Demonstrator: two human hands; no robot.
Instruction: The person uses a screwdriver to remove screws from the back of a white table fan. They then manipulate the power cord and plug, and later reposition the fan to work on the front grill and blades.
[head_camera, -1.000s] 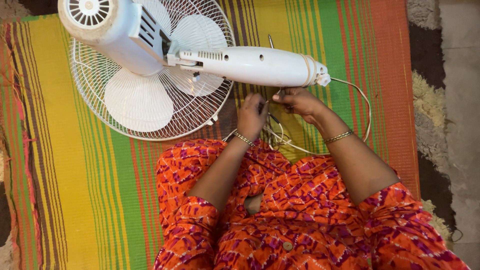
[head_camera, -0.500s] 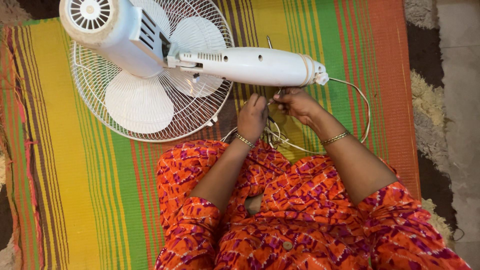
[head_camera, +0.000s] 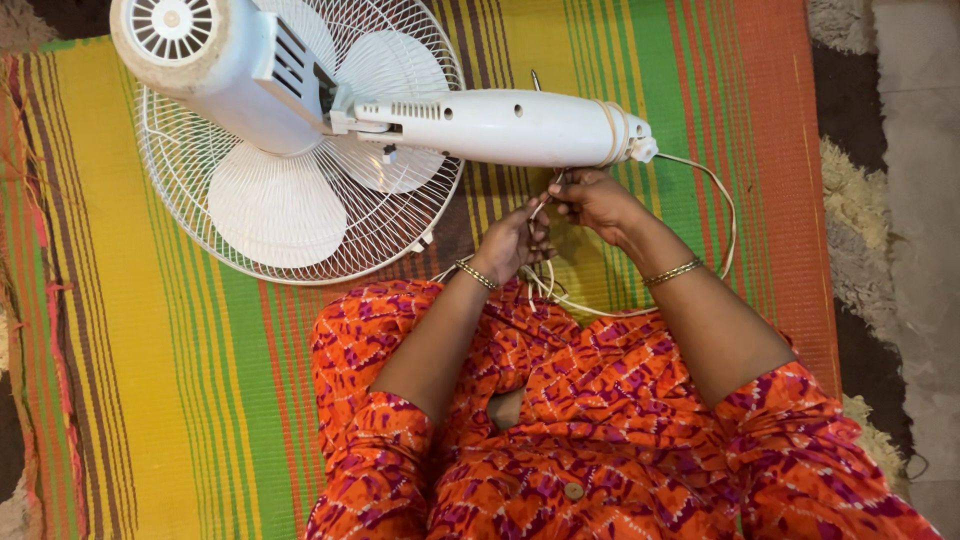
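A white fan lies on its side on the striped mat, its motor housing (head_camera: 215, 65) at the top left, its wire grille and blades (head_camera: 290, 190) below, and its white stem (head_camera: 500, 125) reaching right. A pale power cord (head_camera: 715, 200) leaves the stem's end and loops down toward my lap. My left hand (head_camera: 510, 245) and my right hand (head_camera: 590, 200) meet just under the stem's end, both pinching the cord where it bunches up. Gold bangles are on both wrists. The fingertips partly hide the cord between them.
The mat (head_camera: 160, 380) is striped in yellow, green and orange, with a frayed left edge. A shaggy rug (head_camera: 860, 200) and bare grey floor (head_camera: 920, 120) lie to the right. My orange patterned clothing fills the bottom of the view.
My hands have stayed at the cord under the stem's end, with small finger movements. The fan has not visibly moved.
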